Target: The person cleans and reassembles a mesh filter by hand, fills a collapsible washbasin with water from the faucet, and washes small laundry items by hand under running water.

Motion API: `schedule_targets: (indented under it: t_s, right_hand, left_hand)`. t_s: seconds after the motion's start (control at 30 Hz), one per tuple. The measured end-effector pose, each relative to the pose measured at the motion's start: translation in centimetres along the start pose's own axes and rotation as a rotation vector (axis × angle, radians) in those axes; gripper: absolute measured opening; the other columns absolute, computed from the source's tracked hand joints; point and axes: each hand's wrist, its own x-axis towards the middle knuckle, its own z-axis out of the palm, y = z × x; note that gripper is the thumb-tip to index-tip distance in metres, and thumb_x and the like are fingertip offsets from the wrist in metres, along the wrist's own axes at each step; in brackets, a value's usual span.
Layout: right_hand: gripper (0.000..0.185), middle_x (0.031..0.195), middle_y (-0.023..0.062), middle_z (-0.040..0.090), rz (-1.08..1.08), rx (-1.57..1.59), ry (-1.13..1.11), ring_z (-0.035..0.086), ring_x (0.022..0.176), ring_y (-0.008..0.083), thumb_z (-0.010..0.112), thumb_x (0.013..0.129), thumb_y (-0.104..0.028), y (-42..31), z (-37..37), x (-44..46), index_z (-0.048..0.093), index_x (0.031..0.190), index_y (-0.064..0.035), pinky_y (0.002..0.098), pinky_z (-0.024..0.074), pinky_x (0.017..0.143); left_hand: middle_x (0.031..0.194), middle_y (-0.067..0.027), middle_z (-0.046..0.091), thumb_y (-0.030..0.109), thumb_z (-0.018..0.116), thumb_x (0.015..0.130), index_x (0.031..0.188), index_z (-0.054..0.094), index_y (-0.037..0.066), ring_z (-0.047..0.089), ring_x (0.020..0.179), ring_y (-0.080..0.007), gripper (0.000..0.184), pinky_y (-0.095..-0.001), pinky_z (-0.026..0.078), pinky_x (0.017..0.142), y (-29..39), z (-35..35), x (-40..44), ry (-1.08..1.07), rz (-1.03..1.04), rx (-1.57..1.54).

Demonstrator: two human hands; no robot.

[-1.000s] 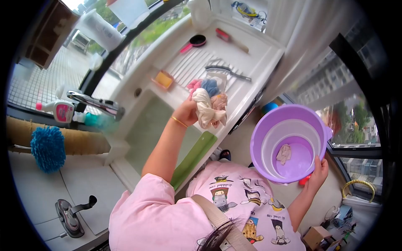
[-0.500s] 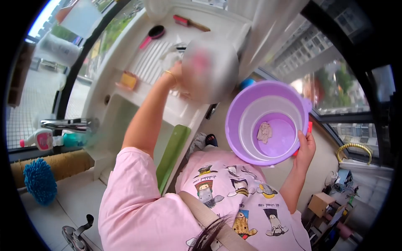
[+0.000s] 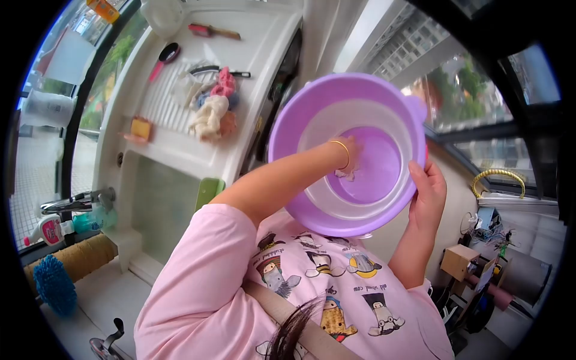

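A purple basin (image 3: 291, 129) is tilted toward me in front of my body. My right hand (image 3: 429, 186) grips its rim at the right side, thumb showing. My left hand (image 3: 349, 153), with a gold bracelet at the wrist, reaches down inside the basin. Its fingers are closed on a small beige cloth (image 3: 346, 174) near the basin's bottom; part of the cloth is hidden. On the ribbed part of the white sink counter lie several bunched cloths: a cream one (image 3: 209, 117), a pink one (image 3: 224, 83), and blue, peach and white ones beside them.
The sink basin (image 3: 159, 198) has a green board (image 3: 208, 191) at its edge. On the counter are a red brush (image 3: 210, 30), a black-and-pink brush (image 3: 169, 54) and yellow soap (image 3: 141, 128). A faucet (image 3: 75, 202) and bottles stand left; boxes (image 3: 459, 261) lie at right.
My left hand has let go of the bunched cloths, leaving them on the counter, and moved right into the basin. The view has turned right, with the basin appearing larger.
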Motion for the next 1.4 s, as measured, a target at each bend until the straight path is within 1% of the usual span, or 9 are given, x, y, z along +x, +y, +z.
schedule_targets:
  t_s: [0.17,0.3,0.37,0.53,0.7,0.83,0.97,1.23,1.4]
  right_hand:
    - [0.015,0.075,-0.0039,0.056,-0.082,-0.012,-0.121,0.046,0.066,0.0018,0.070,0.087,-0.006,-1.8,-0.9,-0.3,0.057,0.082,-0.0060,0.0182,0.0353,0.063]
    - [0.014,0.076,-0.0026,0.057,-0.088,-0.067,-0.195,0.048,0.068,0.0028,0.067,0.091,-0.007,-1.1,-3.1,1.6,0.056,0.082,-0.0054,0.0186,0.0377,0.065]
    - [0.016,0.077,-0.0021,0.058,-0.103,-0.070,-0.241,0.048,0.068,0.0031,0.067,0.092,-0.008,-0.8,-4.5,3.4,0.056,0.082,-0.0044,0.0189,0.0386,0.066]
    - [0.017,0.078,-0.0016,0.059,-0.123,-0.103,-0.356,0.050,0.070,0.0037,0.068,0.094,-0.012,0.3,-6.7,8.1,0.057,0.083,-0.0048,0.0190,0.0407,0.067]
    - [0.021,0.071,-0.0037,0.055,-0.228,-0.331,-0.463,0.045,0.064,0.0028,0.069,0.094,-0.015,0.0,-6.8,13.0,0.058,0.082,-0.0038,0.0181,0.0359,0.058]
    - [0.023,0.069,-0.0050,0.052,-0.346,-0.430,-0.480,0.043,0.063,0.0023,0.069,0.094,-0.017,-3.0,-5.6,13.8,0.057,0.080,-0.0040,0.0183,0.0334,0.056]
    - [0.024,0.070,-0.0046,0.050,-0.478,-0.397,-0.544,0.041,0.063,0.0036,0.067,0.095,-0.018,-7.8,-4.7,14.3,0.053,0.080,-0.0044,0.0194,0.0338,0.058]
    - [0.030,0.067,-0.0065,0.043,-0.571,-0.333,-0.645,0.036,0.063,0.0011,0.064,0.095,-0.019,-17.5,2.7,8.0,0.045,0.075,-0.0088,0.0183,0.0316,0.059]
    - [0.033,0.066,-0.0083,0.039,-0.601,-0.344,-0.725,0.032,0.061,0.0000,0.062,0.097,-0.021,-18.5,8.6,6.7,0.042,0.073,-0.0108,0.0183,0.0259,0.055]
  left_hand:
    - [0.145,-0.0148,0.044,0.043,0.087,0.067,0.149,0.034,0.006,0.055,0.124,-0.0323,0.105,-0.0387,0.050,0.099,0.6,5.0,7.1,0.080,-0.141,0.161]
    - [0.103,-0.0083,0.073,0.043,0.082,0.072,0.115,0.071,0.010,0.069,0.101,-0.0250,0.055,-0.0378,0.054,0.088,1.7,2.2,5.6,-0.165,-0.066,0.151]
    - [0.094,-0.0119,0.072,0.036,0.075,0.078,0.104,0.071,0.008,0.069,0.090,-0.0306,0.039,-0.0420,0.054,0.080,1.1,4.9,8.8,0.267,-0.149,-0.062]
    - [0.083,-0.0161,0.063,0.028,0.072,0.077,0.085,0.056,0.006,0.063,0.081,-0.0395,0.028,-0.0475,0.049,0.068,2.4,-2.8,-8.3,0.994,-0.176,-0.392]
    - [0.085,-0.0196,0.061,0.022,0.069,0.081,0.086,0.052,0.002,0.061,0.080,-0.0406,0.026,-0.0492,0.048,0.069,-8.2,0.1,-14.8,1.633,-0.794,-0.227]
    - [0.105,-0.0206,0.066,0.018,0.069,0.083,0.105,0.060,0.004,0.065,0.101,-0.0376,0.028,-0.0474,0.054,0.083,-15.4,5.7,-15.3,1.233,-1.208,-0.528]
    - [0.120,-0.0175,0.062,0.019,0.074,0.080,0.112,0.061,0.006,0.065,0.108,-0.0344,0.037,-0.0441,0.055,0.089,-14.4,7.8,-16.3,1.090,-1.209,-0.453]
    - [0.109,-0.0138,0.066,0.027,0.067,0.082,0.097,0.069,0.007,0.067,0.099,-0.0296,0.024,-0.0428,0.056,0.080,-13.3,7.4,-18.0,1.017,-0.907,-0.209]
    - [0.099,-0.0094,0.071,0.021,0.066,0.080,0.090,0.074,0.016,0.067,0.094,-0.0255,0.013,-0.0374,0.054,0.079,-16.0,7.1,-21.1,0.997,-1.048,-0.130]
